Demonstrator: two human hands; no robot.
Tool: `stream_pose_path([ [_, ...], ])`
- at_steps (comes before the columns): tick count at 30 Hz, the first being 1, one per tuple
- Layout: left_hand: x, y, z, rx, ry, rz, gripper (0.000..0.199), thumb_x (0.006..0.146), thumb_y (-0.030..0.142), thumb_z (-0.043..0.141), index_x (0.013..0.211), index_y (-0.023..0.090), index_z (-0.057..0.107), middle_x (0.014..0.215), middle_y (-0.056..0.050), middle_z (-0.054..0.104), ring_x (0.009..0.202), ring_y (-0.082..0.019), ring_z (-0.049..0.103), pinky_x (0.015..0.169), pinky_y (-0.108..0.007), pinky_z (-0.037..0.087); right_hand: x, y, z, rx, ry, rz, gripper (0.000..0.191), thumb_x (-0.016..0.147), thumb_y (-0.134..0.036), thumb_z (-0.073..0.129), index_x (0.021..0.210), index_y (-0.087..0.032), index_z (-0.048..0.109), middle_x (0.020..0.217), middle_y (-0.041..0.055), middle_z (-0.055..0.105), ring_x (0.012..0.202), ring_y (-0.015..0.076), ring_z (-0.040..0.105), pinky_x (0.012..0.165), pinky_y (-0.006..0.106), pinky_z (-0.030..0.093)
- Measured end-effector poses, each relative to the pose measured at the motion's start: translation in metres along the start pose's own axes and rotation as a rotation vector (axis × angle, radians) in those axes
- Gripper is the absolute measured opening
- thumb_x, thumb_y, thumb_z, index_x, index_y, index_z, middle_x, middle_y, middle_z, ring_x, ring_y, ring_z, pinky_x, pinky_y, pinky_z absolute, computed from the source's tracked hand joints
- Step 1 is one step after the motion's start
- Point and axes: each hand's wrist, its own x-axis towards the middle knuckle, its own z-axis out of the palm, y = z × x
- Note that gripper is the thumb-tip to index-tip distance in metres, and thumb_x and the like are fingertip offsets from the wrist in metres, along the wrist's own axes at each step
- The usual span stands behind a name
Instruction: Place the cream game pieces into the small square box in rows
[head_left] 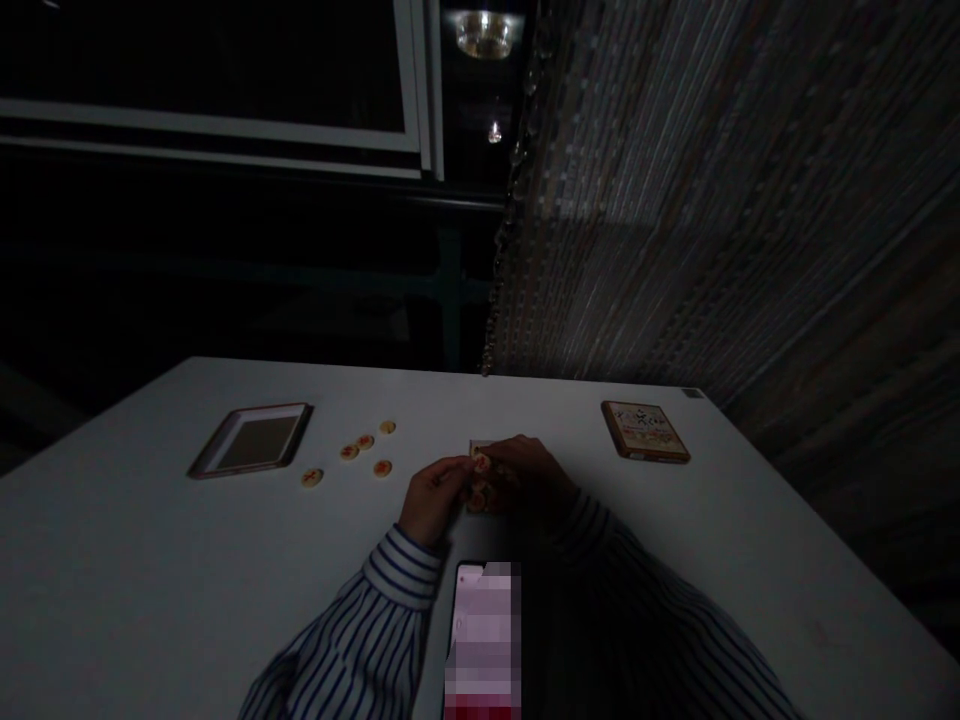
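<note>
Near the middle of the white table (360, 560), both hands meet over a small box (472, 509) with round Chinese chess pieces (478, 497) in it. My left hand (433, 497) is closed, its thumb and fingertips pinched at one red-marked Chinese chess piece (482, 463). From the other side, my right hand (541, 472) curls over the box in deep shadow. Its fingers are bent and their tips are hidden, so what they grip does not show. Left of my hands lie several loose pieces, among them a red-marked disc (382, 468).
An open shallow tray or lid (298, 436) lies at the left. A flat box with a printed cover (646, 432) lies at the right. A lit phone (484, 640) is between my forearms. Behind the table's far edge hang a string curtain (637, 200) and a window frame (225, 125).
</note>
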Motion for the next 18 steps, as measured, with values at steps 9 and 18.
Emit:
stream_pose_path([
  [9, 0.006, -0.003, -0.007, 0.119, 0.180, 0.117, 0.028, 0.064, 0.036, 0.057, 0.080, 0.014, 0.061, 0.071, -0.004, 0.065, 0.053, -0.009, 0.053, 0.049, -0.020, 0.042, -0.003, 0.013, -0.008, -0.183, 0.069, 0.038, 0.032, 0.078, -0.035, 0.043, 0.102, -0.018, 0.055, 0.094, 0.0057, 0.062, 0.084, 0.0174, 0.053, 0.073, 0.030, 0.035],
  [18, 0.018, -0.024, -0.020, 0.632, 0.261, 0.335, 0.030, 0.070, 0.039, 0.047, 0.082, 0.016, 0.062, 0.077, -0.006, 0.065, 0.071, -0.016, 0.058, 0.067, -0.028, 0.045, 0.007, 0.023, -0.016, -0.218, -0.098, 0.087, 0.034, 0.079, -0.035, 0.041, 0.106, -0.017, 0.052, 0.094, 0.0040, 0.062, 0.084, 0.0152, 0.054, 0.075, 0.027, 0.035],
])
